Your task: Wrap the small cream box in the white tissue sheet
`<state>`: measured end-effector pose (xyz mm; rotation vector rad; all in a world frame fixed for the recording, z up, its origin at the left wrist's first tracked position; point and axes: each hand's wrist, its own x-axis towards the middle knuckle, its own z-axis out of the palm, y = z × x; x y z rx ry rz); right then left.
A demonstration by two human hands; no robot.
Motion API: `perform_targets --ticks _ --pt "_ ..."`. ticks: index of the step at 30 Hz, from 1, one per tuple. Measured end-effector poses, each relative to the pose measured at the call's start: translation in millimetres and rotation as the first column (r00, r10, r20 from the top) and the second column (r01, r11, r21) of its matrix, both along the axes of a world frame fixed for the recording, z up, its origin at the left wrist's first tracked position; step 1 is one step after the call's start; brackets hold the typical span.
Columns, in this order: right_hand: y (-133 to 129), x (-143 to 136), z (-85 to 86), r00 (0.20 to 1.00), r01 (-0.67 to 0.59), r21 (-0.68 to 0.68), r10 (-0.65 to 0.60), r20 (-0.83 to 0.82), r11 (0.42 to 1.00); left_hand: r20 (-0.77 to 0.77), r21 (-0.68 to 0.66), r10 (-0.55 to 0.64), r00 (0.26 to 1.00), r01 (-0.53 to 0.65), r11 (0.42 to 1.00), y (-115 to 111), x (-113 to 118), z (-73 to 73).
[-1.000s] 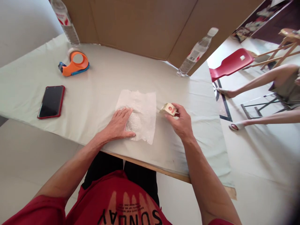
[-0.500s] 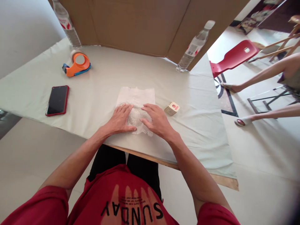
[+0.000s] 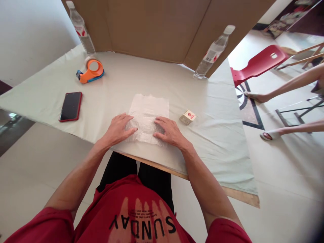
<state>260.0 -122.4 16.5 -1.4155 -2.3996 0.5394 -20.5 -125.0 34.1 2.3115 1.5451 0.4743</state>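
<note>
A sheet of bubble wrap (image 3: pixel 145 123) lies flat on the cloth-covered table near its front edge. My left hand (image 3: pixel 120 128) rests on the sheet's left side, fingers and thumb apart. On the right side my right hand (image 3: pixel 168 130) lies in the same way, its thumb and fingers spread. Neither hand grips anything. Just right of my right hand sits a small printed cardboard box (image 3: pixel 187 117), tilted in view and untouched.
An orange tape dispenser (image 3: pixel 91 75) and a phone in a red case (image 3: pixel 71 106) lie to the left. Water bottles stand at left (image 3: pixel 82 30) and right (image 3: pixel 214 54) against a cardboard panel (image 3: pixel 152 30). Beyond the table's right edge are a red chair (image 3: pixel 260 64) and a person's legs (image 3: pixel 291 81).
My hands have moved apart, the left one going left toward the sheet's edge, so more of the bubble wrap shows between them. The view has shifted slightly.
</note>
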Motion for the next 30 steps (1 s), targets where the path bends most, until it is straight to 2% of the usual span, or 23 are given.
perform_targets --ticks 3,6,8,15,21,25,30 --pt "-0.4 1.2 -2.7 1.000 0.000 0.014 0.000 -0.016 1.000 0.002 0.088 -0.063 0.998 0.062 0.994 2.5 18.6 4.0" --pt "0.0 2.3 -2.2 1.000 -0.007 0.012 0.008 -0.021 1.000 -0.082 0.020 -0.180 0.980 0.182 0.983 7.6 29.9 5.0" --pt "0.7 2.7 -1.0 1.000 -0.013 0.000 0.013 -0.019 1.000 -0.127 -0.042 -0.208 0.970 0.204 0.978 10.5 29.6 2.8" --pt "4.6 5.9 0.5 0.998 -0.024 -0.025 0.023 -0.054 0.999 -0.029 -0.158 -0.197 0.980 0.190 0.969 7.9 5.7 -3.6" --pt "7.7 7.5 -0.7 0.998 -0.028 -0.038 0.026 -0.059 0.999 0.140 -0.182 -0.087 0.986 0.112 0.977 -1.2 -6.2 -8.1" --pt "9.9 9.7 -2.0 0.996 -0.047 -0.027 0.045 -0.073 0.999 0.085 -0.159 -0.110 0.990 0.123 0.980 -1.5 -8.8 -10.3" --pt "10.0 11.4 -0.8 0.995 -0.050 -0.036 0.047 -0.083 0.998 0.040 -0.172 -0.132 0.990 0.137 0.975 -2.5 -9.2 -5.3"
